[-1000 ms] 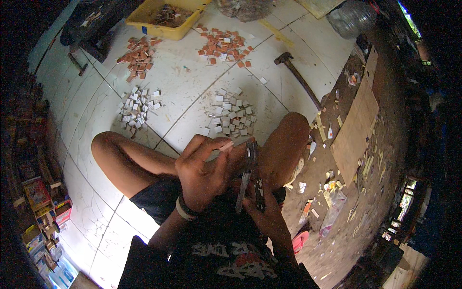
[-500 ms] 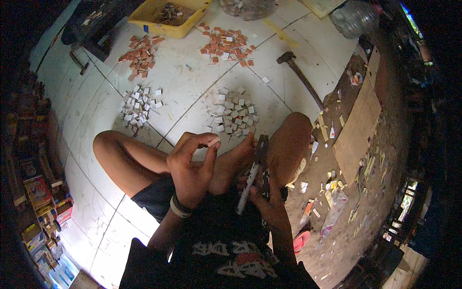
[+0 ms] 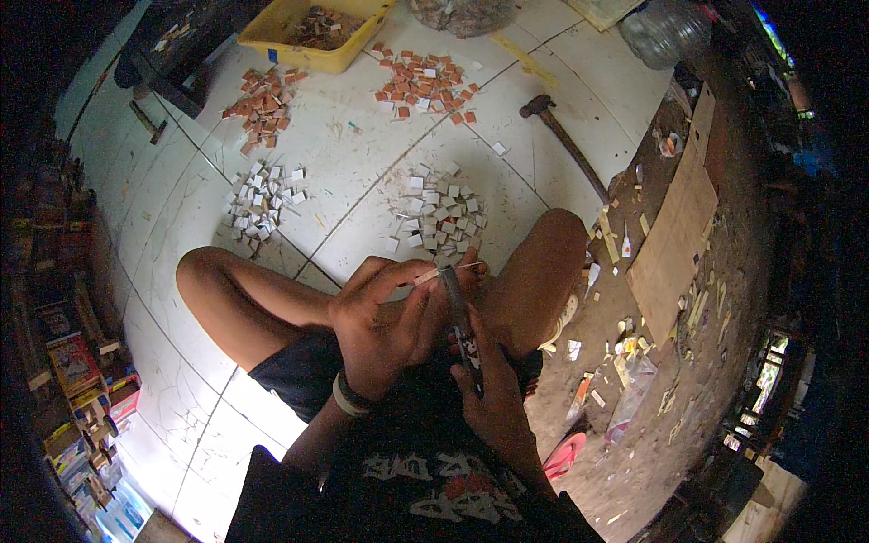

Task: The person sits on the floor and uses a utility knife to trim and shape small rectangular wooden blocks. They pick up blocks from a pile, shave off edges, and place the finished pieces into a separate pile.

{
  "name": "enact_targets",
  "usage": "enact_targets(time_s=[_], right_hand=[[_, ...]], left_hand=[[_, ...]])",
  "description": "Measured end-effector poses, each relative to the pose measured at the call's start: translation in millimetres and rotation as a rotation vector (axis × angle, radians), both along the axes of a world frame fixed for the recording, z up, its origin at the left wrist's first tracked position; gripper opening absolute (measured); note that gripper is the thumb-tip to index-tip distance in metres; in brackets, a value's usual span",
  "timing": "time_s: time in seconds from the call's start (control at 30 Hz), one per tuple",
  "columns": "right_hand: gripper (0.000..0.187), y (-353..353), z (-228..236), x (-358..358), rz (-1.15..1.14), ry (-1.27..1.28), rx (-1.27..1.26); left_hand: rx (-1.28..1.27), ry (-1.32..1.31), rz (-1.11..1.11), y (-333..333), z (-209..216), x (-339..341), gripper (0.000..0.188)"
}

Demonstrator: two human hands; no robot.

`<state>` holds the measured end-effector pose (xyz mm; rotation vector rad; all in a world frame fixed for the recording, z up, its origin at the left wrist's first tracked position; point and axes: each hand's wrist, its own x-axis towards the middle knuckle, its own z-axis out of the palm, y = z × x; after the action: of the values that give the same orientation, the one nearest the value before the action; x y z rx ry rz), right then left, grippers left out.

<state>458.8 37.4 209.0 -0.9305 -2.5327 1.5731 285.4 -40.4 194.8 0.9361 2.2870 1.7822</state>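
Between the thumb and fingertips of my left hand [image 3: 376,317] is pinched a small pale tile piece [image 3: 425,276]. My right hand [image 3: 493,371] is closed around the handles of dark pliers [image 3: 461,317]. The jaws of the pliers meet the tile piece at my left fingertips; whether they bite into it cannot be made out. A thin pale line sticks out to the right past the jaws. Just beyond my hands lies a heap of small white tile pieces [image 3: 444,210], with a second white heap [image 3: 261,201] farther left.
Two heaps of reddish-brown tile pieces [image 3: 425,86] lie farther off, below a yellow basin [image 3: 312,56] of fragments. A hammer [image 3: 570,149] rests at the right edge of the tiles. Scraps and a brown board [image 3: 672,244] cover the dirt floor at right. My crossed legs flank my hands.
My left hand has moved right and slightly down with the tile piece. My right hand has turned the pliers left, bringing their jaws to the piece; the handles have come closer together.
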Motion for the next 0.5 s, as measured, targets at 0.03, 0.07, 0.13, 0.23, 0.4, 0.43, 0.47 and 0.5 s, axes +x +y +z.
enact_targets(time_s=[0.03, 0.07, 0.13, 0.23, 0.4, 0.43, 0.47, 0.5], right_hand=[[0.069, 0, 1, 0, 0.004, 0.042, -0.001], [0.069, 0, 2, -1, 0.001, -0.008, 0.002], [0.069, 0, 3, -1, -0.010, 0.004, 0.007], [0.069, 0, 3, -2, -0.008, 0.054, 0.035], [0.069, 1, 8, 0, 0.021, 0.037, 0.016], [0.069, 2, 9, 0, 0.025, 0.034, 0.012], [0.068, 3, 10, 0, 0.032, 0.013, 0.004], [0.068, 4, 12, 1, 0.037, -0.009, -0.005]], left_hand=[[-0.005, 0.013, -0.004, 0, 1, -1, 0.019], [-0.027, 0.027, -0.002, 0, 2, -1, 0.019], [-0.007, 0.034, -0.014, 0, 4, 0, 0.019], [-0.015, 0.025, -0.019, -1, 5, 1, 0.020], [-0.002, 0.039, -0.023, -4, 2, 3, 0.022], [0.002, 0.047, -0.027, -5, 1, 2, 0.023], [-0.002, 0.047, -0.025, -6, 0, 1, 0.024], [0.039, 0.023, -0.038, -6, -1, 1, 0.024]])
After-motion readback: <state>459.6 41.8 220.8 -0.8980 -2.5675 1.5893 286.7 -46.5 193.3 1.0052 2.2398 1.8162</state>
